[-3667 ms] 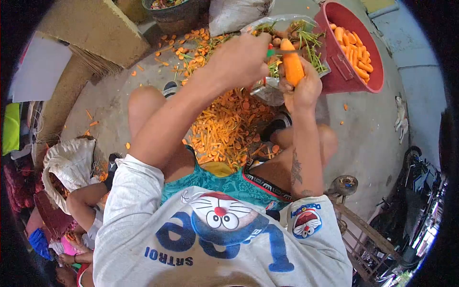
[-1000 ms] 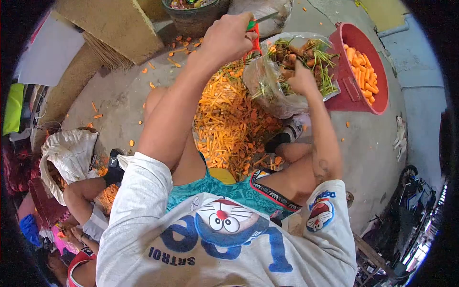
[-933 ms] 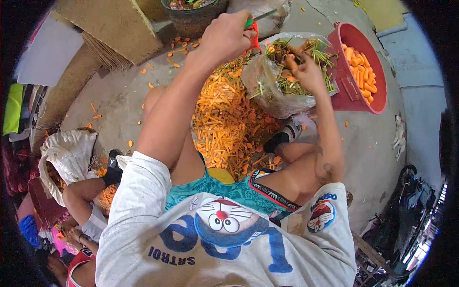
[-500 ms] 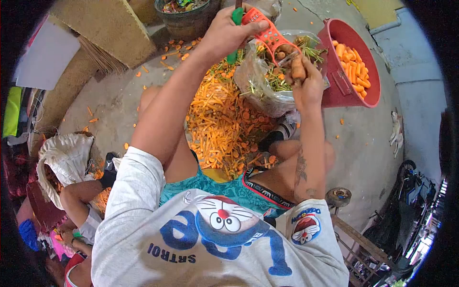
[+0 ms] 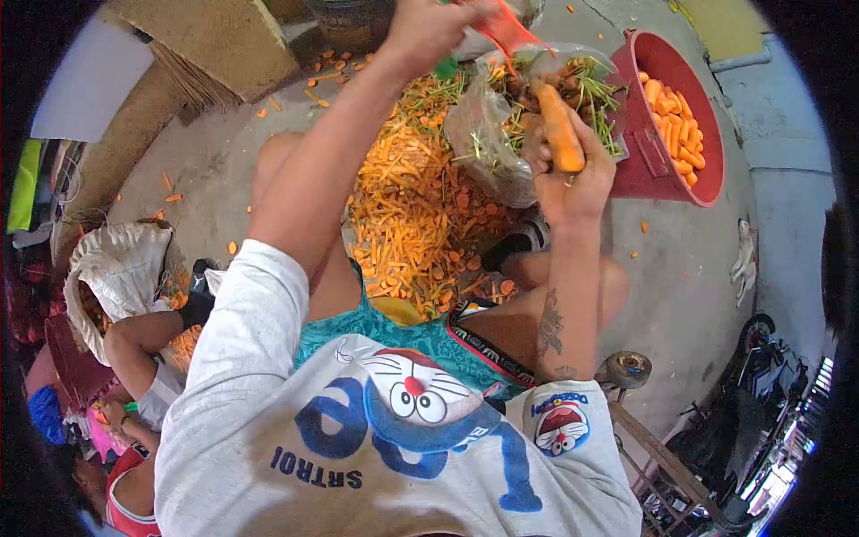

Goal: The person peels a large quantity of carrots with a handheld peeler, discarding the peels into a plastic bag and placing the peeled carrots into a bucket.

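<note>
The right hand [image 5: 573, 183] is wrapped around a carrot [image 5: 559, 130], holding it upright over a clear plastic bag [image 5: 488, 143] of unpeeled carrots and green tops. The left hand [image 5: 429, 27] is closed on a red peeler [image 5: 503, 27] above the bag. Orange peelings [image 5: 412, 224] cover the ground between the knees; a red tub [image 5: 653, 161] of peeled carrots stands just beside the bag.
</note>
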Tool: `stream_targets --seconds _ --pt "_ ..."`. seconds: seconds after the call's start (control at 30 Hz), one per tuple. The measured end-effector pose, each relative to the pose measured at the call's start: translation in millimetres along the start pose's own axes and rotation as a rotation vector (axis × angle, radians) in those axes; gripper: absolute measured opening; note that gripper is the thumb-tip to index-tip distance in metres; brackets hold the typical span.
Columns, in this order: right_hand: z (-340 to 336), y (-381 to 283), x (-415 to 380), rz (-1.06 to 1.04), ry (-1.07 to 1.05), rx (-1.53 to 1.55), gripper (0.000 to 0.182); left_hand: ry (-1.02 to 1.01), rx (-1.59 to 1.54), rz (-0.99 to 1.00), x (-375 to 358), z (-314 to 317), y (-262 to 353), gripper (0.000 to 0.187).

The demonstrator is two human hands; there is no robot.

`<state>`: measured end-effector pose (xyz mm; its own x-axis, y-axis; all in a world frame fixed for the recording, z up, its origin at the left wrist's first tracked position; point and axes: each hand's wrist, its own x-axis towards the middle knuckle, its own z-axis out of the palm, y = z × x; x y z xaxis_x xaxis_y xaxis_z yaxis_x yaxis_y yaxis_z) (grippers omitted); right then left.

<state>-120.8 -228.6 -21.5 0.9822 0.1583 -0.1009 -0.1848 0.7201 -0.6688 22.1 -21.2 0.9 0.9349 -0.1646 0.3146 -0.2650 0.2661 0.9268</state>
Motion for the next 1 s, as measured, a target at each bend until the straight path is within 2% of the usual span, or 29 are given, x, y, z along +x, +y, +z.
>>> stream_targets --seconds 0.07,0.1,0.13,0.17,0.2,0.27,0.3,0.33,0.4,0.47,0.5,0.53,0.6,0.63,0.67,0.73,0.8,0.83,0.87,0.93,0.97,1.0 --pt "10.0 -3.9 -0.2 -0.087 0.105 -0.042 0.037 0.045 0.158 -0.18 -0.3 -5.6 2.7 0.018" --pt "10.4 -3.3 1.5 -0.101 0.212 -0.013 0.039 -0.021 0.13 -0.124 -9.7 9.8 5.5 0.019" --pt "18.7 -1.5 0.6 -0.108 0.218 -0.012 0.039 -0.089 0.101 -0.072 -26.3 29.6 7.0 0.021" --pt "32.1 0.5 -1.0 -0.167 0.319 -0.051 0.04 -0.294 0.089 0.003 -37.6 39.0 4.3 0.023" --pt "38.2 1.3 -2.2 -0.221 0.421 -0.092 0.041 -0.296 0.086 0.0 -35.9 39.6 2.8 0.023" --pt "20.8 -3.6 -8.3 -0.15 0.436 -0.05 0.042 -0.117 0.082 0.079 -31.0 34.6 0.8 0.024" --pt "5.2 -4.6 -9.0 -0.102 0.221 -0.064 0.041 -0.167 0.17 0.003 -13.9 10.1 5.5 0.024" --pt "8.1 -5.7 -7.9 -0.06 0.0 -0.077 0.04 0.066 0.054 0.002 -9.5 6.3 4.0 0.018" --pt "18.3 -5.8 -6.7 -0.048 0.056 -0.069 0.038 0.022 0.059 -0.015 -10.2 -0.6 3.1 0.014" --pt "23.6 -2.9 -3.6 -0.144 0.321 -0.111 0.041 -0.093 0.212 0.023 -36.7 19.4 -4.9 0.026" --pt "25.2 -2.2 -4.4 -0.146 0.324 -0.11 0.041 -0.153 0.226 0.246 -50.7 38.9 -2.0 0.029" --pt "26.1 -2.0 -7.4 -0.173 0.29 -0.123 0.041 -0.152 0.221 0.242 -47.1 38.9 -0.8 0.029" --pt "13.7 -0.4 -14.7 -0.176 0.268 -0.141 0.041 0.043 0.102 0.232 -35.3 32.1 6.1 0.029" --pt "-2.6 -3.8 -13.6 -0.123 0.095 -0.107 0.041 -0.107 0.14 0.19 -13.8 7.2 4.3 0.016" --pt "-9.9 -5.6 -10.5 -0.079 -0.083 -0.069 0.041 -0.016 0.241 0.025 -9.3 -5.8 9.6 0.019" --pt "11.0 -9.8 -4.0 -0.019 -0.134 -0.042 0.039 0.106 0.136 -0.045 -17.6 6.7 16.3 0.02" --pt "26.9 -1.9 -6.2 -0.158 0.293 -0.096 0.044 0.011 0.337 0.154 -47.9 29.6 3.2 0.031" --pt "34.0 -1.2 -6.3 -0.158 0.295 -0.098 0.044 -0.206 0.169 0.237 -58.6 39.3 12.9 0.031" --pt "40.4 -0.8 -7.4 -0.18 0.352 -0.103 0.043 -0.203 0.164 0.232 -49.9 36.7 7.8 0.031" --pt "32.8 1.2 -13.7 -0.182 0.42 -0.107 0.043 0.002 0.251 0.352 -25.9 21.1 -9.4 0.034" --pt "16.7 -3.0 -13.6 -0.108 0.18 -0.083 0.043 -0.11 0.006 0.161 -14.9 7.0 1.0 0.023" --pt "2.4 -7.2 -11.3 -0.04 -0.062 -0.056 0.042 0.037 0.148 -0.05 -15.9 2.3 17.5 0.022"
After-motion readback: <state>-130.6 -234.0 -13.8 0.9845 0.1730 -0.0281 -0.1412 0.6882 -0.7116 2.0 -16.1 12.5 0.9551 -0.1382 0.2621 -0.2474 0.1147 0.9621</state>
